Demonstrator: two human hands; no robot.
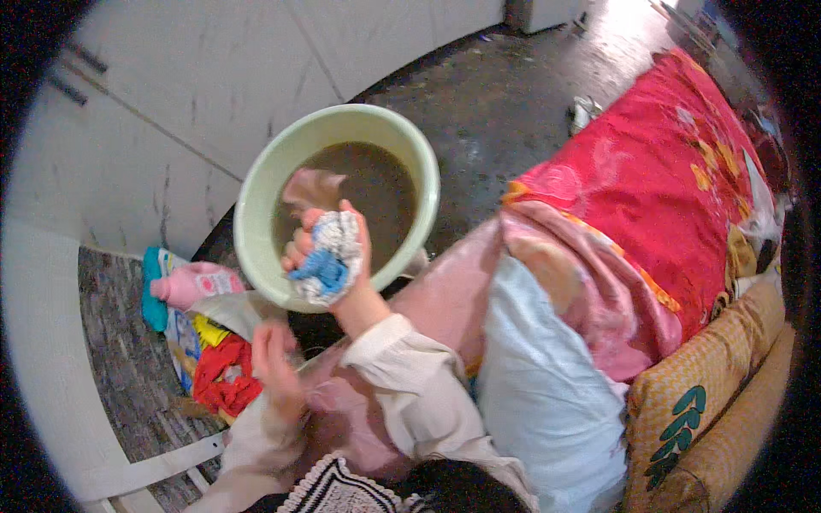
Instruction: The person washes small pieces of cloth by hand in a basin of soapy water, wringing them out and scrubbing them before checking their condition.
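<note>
My right hand (360, 256) is closed around a crumpled blue and white cloth (328, 266) just above the near rim of a pale green plastic basin (256, 186). Brownish water (375, 186) fills the bottom of the basin. A pinkish cloth (312, 187) shows in the water behind my fingers. Off to the left and lower, my left hand (276, 369) is blurred, its fingers raised beside a red cloth or bag (224, 375); nothing shows in it.
A pink bottle (195, 283) and a teal container (154, 288) stand by white cabinets (147, 83). Red floral bedding (635, 173), a light blue cloth (545, 385) and a tan patterned cushion (699, 391) lie on the right. A white metal frame (160, 465) is at lower left.
</note>
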